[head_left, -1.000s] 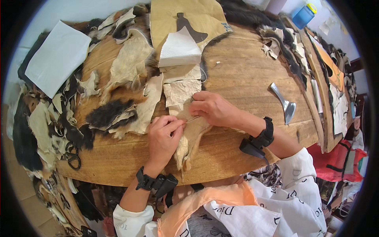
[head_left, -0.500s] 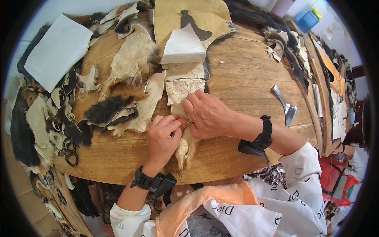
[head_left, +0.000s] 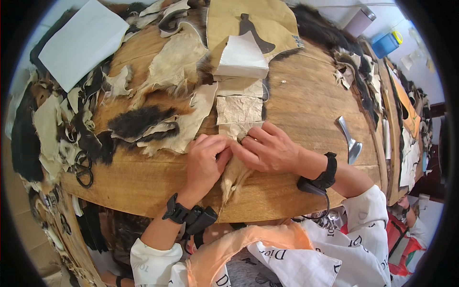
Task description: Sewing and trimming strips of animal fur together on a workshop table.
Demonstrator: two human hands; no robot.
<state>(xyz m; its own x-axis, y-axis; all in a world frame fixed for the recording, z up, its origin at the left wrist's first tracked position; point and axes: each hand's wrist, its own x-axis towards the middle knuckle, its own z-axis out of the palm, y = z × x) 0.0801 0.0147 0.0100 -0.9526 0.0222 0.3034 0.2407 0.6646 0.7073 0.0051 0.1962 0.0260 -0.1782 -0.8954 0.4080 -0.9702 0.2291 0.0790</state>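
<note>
My left hand (head_left: pixel 206 160) pinches the pale hide strip (head_left: pixel 233 184), whose tapered furry tail hangs toward the table's front edge. My right hand (head_left: pixel 267 150) meets it there, fingers curled on the same hide, with a small metal piece (head_left: pixel 243 136) on a finger, possibly a thimble. A fine thread runs near the fingers; any needle is hidden. Above them lie a crinkled tan panel (head_left: pixel 239 109) and a folded white sheet (head_left: pixel 241 60) on a brown paper pattern (head_left: pixel 224 24) bearing a dark shape.
Fur and hide scraps (head_left: pixel 167 62), a white sheet (head_left: pixel 81 40) and black scissors (head_left: pixel 83 172) lie left on the wooden table (head_left: pixel 119 184). A curved metal blade (head_left: pixel 352 146) lies right. A blue container (head_left: pixel 385 45) stands behind. A co-worker's arm (head_left: pixel 407 213) shows at lower right.
My right hand rose over the strip and then came down beside my left fingers, turning slightly. My left fingers shifted a little right. The whole view has shifted slightly.
</note>
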